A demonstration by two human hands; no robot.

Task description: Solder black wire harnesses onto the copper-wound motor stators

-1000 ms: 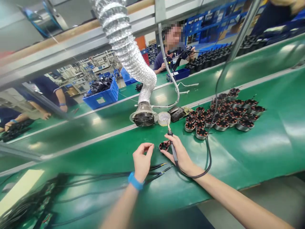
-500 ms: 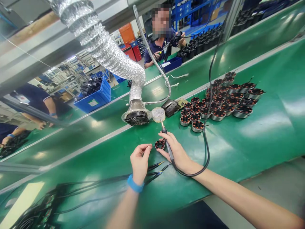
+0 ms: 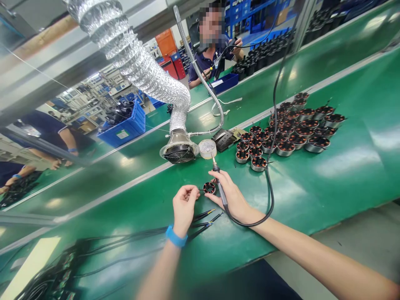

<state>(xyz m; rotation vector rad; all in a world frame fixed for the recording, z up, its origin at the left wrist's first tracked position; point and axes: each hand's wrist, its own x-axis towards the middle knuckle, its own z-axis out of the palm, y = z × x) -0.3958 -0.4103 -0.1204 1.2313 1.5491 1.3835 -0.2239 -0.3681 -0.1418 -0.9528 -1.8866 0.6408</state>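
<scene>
On the green bench [image 3: 312, 187], right fingers [image 3: 219, 178] grip a soldering iron [image 3: 221, 193], left fingertips [image 3: 191, 190] seemingly pinch a wire [image 3: 200, 190].

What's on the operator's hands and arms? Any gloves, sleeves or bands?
No gloves: the left hand and right hand are bare. The left forearm and right forearm show no sleeves. A blue wristband, a flat strap, sits on the left wrist. No band or marking is visible on the right arm.
</scene>
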